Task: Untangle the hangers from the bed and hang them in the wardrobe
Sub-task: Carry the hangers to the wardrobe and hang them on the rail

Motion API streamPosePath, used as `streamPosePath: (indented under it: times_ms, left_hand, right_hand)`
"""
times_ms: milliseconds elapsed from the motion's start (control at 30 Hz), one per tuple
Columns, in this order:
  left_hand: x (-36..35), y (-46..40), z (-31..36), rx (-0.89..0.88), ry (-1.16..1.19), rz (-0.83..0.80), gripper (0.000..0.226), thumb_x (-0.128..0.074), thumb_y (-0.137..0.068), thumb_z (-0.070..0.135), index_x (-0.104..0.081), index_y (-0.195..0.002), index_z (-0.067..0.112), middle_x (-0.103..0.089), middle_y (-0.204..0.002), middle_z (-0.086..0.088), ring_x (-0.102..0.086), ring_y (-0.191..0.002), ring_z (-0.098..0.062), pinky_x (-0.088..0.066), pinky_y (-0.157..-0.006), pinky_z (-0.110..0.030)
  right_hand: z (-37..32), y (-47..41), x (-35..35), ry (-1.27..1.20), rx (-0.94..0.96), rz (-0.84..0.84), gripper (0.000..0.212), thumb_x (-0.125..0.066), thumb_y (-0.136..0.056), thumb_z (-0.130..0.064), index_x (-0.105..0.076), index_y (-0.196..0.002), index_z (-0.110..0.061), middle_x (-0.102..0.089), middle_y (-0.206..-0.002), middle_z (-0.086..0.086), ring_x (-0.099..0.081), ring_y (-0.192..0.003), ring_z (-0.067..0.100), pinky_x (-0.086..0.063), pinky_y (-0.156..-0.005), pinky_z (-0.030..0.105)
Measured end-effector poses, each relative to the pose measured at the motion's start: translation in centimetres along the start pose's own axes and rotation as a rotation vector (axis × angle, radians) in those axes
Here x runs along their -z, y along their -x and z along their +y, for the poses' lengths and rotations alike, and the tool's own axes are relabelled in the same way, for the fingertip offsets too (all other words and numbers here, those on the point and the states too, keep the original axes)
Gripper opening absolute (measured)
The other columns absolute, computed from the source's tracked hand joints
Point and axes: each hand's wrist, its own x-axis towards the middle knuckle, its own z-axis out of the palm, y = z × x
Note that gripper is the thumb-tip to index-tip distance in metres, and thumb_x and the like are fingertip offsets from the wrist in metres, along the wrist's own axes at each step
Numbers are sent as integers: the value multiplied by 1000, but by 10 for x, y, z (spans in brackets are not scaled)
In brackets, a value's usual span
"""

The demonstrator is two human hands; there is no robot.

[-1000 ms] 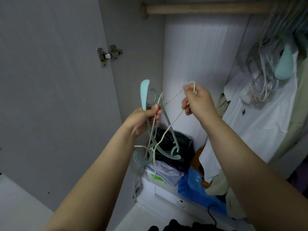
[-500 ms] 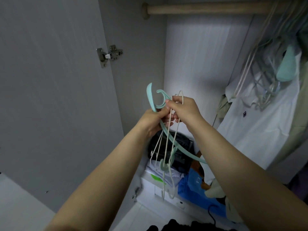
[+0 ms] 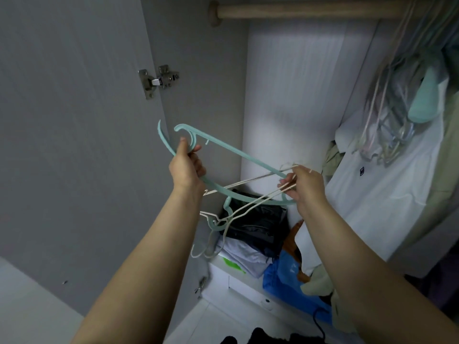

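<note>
I stand before the open wardrobe with a tangle of hangers held up at chest height. My left hand (image 3: 186,167) grips the hooked end of a teal plastic hanger (image 3: 238,152), whose arm runs down to the right. My right hand (image 3: 306,186) pinches thin cream wire hangers (image 3: 250,206) together with the teal hanger's far end. The wire hangers and a second teal piece (image 3: 218,225) dangle below, between my hands. The wooden rail (image 3: 293,11) crosses the top of the wardrobe, bare on its left part.
Several hangers (image 3: 387,135) and a white shirt (image 3: 387,194) hang at the rail's right end. Folded clothes, a black bag (image 3: 258,224) and a blue bag (image 3: 285,281) are piled on the wardrobe floor. The open grey door (image 3: 74,145) with its hinge (image 3: 159,80) stands at my left.
My hands were together on the bundle; they have moved apart. The teal hanger has swung from hanging down to lying nearly level between them, and the wire hangers are drawn out to the right.
</note>
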Motion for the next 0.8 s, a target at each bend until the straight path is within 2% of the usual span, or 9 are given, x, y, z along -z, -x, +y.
streamPosePath:
  times_ms: [167, 300, 400, 467, 533, 600, 667, 733, 800]
  left_hand:
    - [-1, 6, -2, 18, 57, 76, 27, -52, -93, 29, -55, -71, 14, -23, -45, 8, -17, -38, -10, -14, -39, -21]
    - [0, 9, 0, 102, 38, -144, 29, -50, -95, 33, -53, -74, 13, -19, -46, 8, -16, -39, -7, -15, -37, -19]
    - [-4, 15, -7, 98, -269, -273, 34, -52, -97, 39, -58, -78, 12, -35, -50, 6, -32, -40, -7, -32, -43, -19]
    - [-7, 25, -22, -46, -616, -360, 34, -52, -97, 38, -57, -75, 12, -49, -56, 0, -47, -43, -9, -45, -54, -25]
    - [-7, 36, -37, -164, -785, -485, 31, -49, -100, 30, -51, -75, 12, -54, -62, -5, -53, -45, -9, -46, -55, -25]
    - [-4, 47, -44, -177, -853, -673, 27, -46, -101, 29, -47, -80, 13, -52, -69, -7, -52, -55, -8, -46, -60, -23]
    - [1, 53, -47, -74, -917, -834, 27, -41, -100, 42, -46, -96, 15, -51, -83, -5, -52, -74, -11, -51, -80, -32]
    - [2, 57, -51, 4, -992, -882, 38, -27, -100, 51, -44, -114, 20, -54, -94, -5, -52, -86, -14, -47, -91, -34]
    - [3, 58, -60, -84, -1148, -911, 41, -22, -101, 51, -46, -114, 20, -56, -91, -4, -50, -84, -15, -44, -86, -34]
  right_hand:
    - [16, -4, 13, -217, -42, 131, 9, -52, -92, -5, -57, -86, -9, -43, -57, 4, -43, -46, 11, -56, -55, 29]
    - [20, -9, 23, -231, -237, -5, 14, -61, -92, -10, -57, -78, -8, -40, -41, 0, -39, -36, 9, -56, -51, 27]
    - [19, -5, 14, -135, -159, -81, 13, -59, -93, -9, -59, -80, -9, -40, -39, -2, -38, -36, 8, -55, -51, 27]
    - [16, 3, 0, -81, -71, -80, 16, -59, -94, -15, -60, -79, -10, -38, -44, -4, -35, -37, 7, -51, -49, 24]
    - [9, 9, -13, -5, -7, -78, 23, -60, -94, -23, -59, -76, -9, -37, -52, -3, -35, -42, 7, -50, -51, 25]
    - [2, 14, -23, 66, 43, -75, 26, -57, -95, -27, -58, -76, -9, -39, -57, -1, -37, -47, 9, -51, -52, 26]
    - [-7, 17, -29, 120, 86, -85, 27, -54, -96, -26, -58, -76, -8, -40, -58, 1, -39, -48, 11, -53, -54, 28]
    - [-15, 19, -32, 131, 119, -102, 28, -52, -97, -24, -56, -75, -9, -41, -57, 1, -39, -47, 11, -55, -56, 31]
    - [-20, 19, -34, 187, 192, -104, 30, -51, -97, -23, -55, -71, -10, -43, -55, 0, -41, -48, 14, -50, -57, 32]
